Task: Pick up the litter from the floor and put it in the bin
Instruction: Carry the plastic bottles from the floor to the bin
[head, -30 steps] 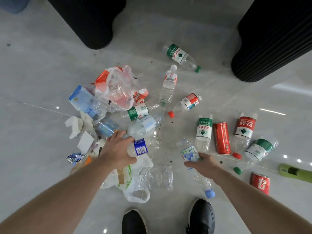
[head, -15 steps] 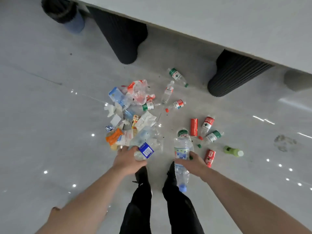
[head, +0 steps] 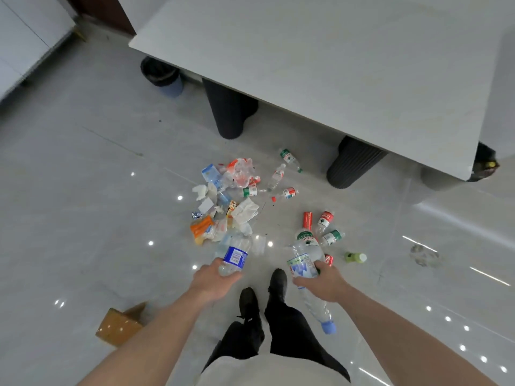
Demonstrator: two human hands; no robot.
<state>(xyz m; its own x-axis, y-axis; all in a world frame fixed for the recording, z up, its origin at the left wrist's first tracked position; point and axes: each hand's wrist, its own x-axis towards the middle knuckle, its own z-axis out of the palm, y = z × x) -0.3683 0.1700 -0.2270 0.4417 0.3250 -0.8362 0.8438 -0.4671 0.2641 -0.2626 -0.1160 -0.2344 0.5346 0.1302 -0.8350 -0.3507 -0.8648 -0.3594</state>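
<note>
Since a second ago the person has straightened up from the crouch, so the litter pile (head: 231, 199) now lies farther below and both hands have lifted bottles clear of the floor (head: 83, 218); the left hand (head: 214, 281) is curled around a clear bottle with a blue label (head: 232, 254), gripping its lower end; the right hand (head: 320, 282) is wrapped around two bottles at once, a long clear one with a blue cap (head: 315, 296) pointing down toward the shoes (head: 264, 296), and a green-labelled one (head: 305, 238) sticking up above the fingers; the rest of the litter stays on the floor ahead of the feet, wrappers and bags to the left, a red can (head: 307, 220) and more bottles to the right, a small green bottle (head: 355, 257) lying apart; a dark bin (head: 161, 75) stands well beyond the pile, beside a leg of the pale tabletop (head: 334, 65); a brown cardboard box (head: 119, 325) sits on the floor left of the left forearm.
</note>
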